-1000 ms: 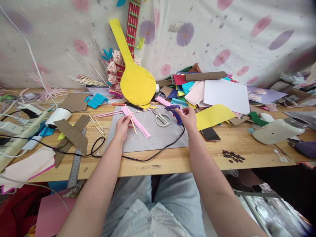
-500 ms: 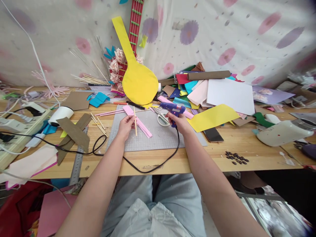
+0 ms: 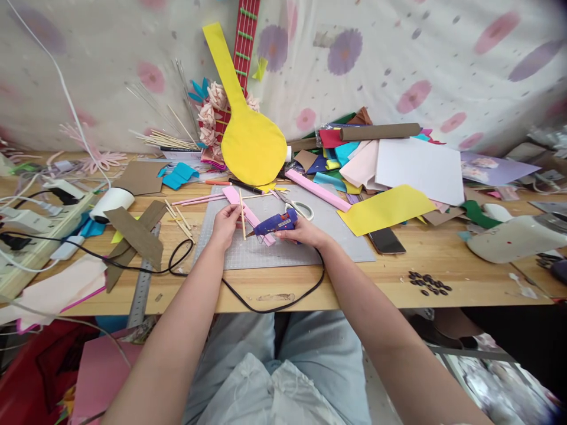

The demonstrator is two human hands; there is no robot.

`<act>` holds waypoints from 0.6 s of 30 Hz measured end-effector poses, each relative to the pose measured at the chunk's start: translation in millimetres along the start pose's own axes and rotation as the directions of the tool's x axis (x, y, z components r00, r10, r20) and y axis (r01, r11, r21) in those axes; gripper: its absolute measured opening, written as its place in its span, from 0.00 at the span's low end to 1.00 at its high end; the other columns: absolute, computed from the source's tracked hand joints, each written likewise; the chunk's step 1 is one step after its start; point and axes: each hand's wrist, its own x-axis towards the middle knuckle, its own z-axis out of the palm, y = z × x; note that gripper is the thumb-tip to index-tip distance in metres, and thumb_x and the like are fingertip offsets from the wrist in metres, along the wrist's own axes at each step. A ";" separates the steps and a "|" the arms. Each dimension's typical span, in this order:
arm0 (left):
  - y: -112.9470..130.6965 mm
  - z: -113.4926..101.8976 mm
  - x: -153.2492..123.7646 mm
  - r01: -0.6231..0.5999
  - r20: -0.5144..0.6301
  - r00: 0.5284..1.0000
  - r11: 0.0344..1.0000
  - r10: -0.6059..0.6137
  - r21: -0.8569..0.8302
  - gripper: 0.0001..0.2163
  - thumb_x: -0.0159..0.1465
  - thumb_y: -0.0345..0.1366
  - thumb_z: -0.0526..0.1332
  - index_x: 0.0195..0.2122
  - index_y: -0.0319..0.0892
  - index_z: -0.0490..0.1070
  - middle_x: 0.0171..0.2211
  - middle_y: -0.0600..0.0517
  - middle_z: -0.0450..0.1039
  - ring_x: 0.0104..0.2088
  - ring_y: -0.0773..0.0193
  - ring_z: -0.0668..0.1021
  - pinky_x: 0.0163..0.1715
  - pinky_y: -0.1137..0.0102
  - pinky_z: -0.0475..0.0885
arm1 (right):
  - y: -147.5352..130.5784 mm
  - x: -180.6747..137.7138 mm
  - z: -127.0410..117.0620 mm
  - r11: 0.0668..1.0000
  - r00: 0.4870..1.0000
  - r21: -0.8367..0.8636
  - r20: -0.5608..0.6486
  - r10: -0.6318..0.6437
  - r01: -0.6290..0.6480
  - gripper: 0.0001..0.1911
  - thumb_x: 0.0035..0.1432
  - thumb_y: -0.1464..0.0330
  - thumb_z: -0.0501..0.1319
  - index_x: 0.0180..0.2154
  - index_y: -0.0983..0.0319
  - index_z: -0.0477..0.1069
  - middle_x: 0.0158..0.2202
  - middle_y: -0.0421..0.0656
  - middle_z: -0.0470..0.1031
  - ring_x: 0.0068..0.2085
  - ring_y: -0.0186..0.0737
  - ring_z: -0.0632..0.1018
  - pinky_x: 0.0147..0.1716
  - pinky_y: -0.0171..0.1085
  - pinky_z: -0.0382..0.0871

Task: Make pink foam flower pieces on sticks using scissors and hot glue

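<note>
Between the fingertips of my left hand (image 3: 227, 226) a thin wooden stick (image 3: 243, 219) is pinched, nearly upright. My right hand (image 3: 305, 232) grips a blue glue gun (image 3: 275, 224), whose nozzle points left, close to the stick's lower end; whether they touch I cannot tell. Under both lies a folded pink strip (image 3: 234, 196) on the grey cutting mat (image 3: 283, 258), partly covered by the glue gun. White-handled scissors (image 3: 305, 210) rest just behind my right hand. A black cord (image 3: 283, 307) loops from the glue gun toward the left.
A yellow banjo-shaped piece (image 3: 254, 147) leans at the back beside a red fretted neck (image 3: 245, 50). Brown strips (image 3: 135, 236) and a steel ruler (image 3: 140, 289) lie left. Rightward are a yellow sheet (image 3: 385, 206), a phone (image 3: 387, 241), black beads (image 3: 429, 283) and a white jar (image 3: 509, 239).
My right hand has brought the glue gun left and down to the stick's lower end, uncovering the scissors. My left hand keeps its pinch on the stick. The view has shifted slightly.
</note>
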 end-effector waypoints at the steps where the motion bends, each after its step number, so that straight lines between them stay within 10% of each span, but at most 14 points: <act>1: 0.4 0.2 -0.3 0.003 -0.002 1.000 1.000 -0.003 0.002 0.10 0.49 0.39 0.63 0.28 0.38 0.69 0.21 0.55 0.67 0.19 0.73 0.69 0.15 0.78 0.61 | -0.4 0.1 0.5 1.000 1.000 -0.016 0.009 0.000 0.000 0.17 0.44 0.56 0.62 0.27 0.64 0.66 0.19 0.36 0.65 0.18 0.26 0.61 0.15 0.28 0.54; 18: -0.9 -0.5 -0.4 -0.012 0.005 1.000 1.000 0.012 0.029 0.10 0.49 0.39 0.63 0.28 0.39 0.69 0.22 0.54 0.67 0.20 0.72 0.69 0.15 0.78 0.61 | -0.3 0.6 1.4 0.998 0.999 -0.055 -0.014 0.029 -0.029 0.19 0.43 0.55 0.62 0.30 0.64 0.68 0.19 0.35 0.65 0.18 0.26 0.62 0.16 0.28 0.54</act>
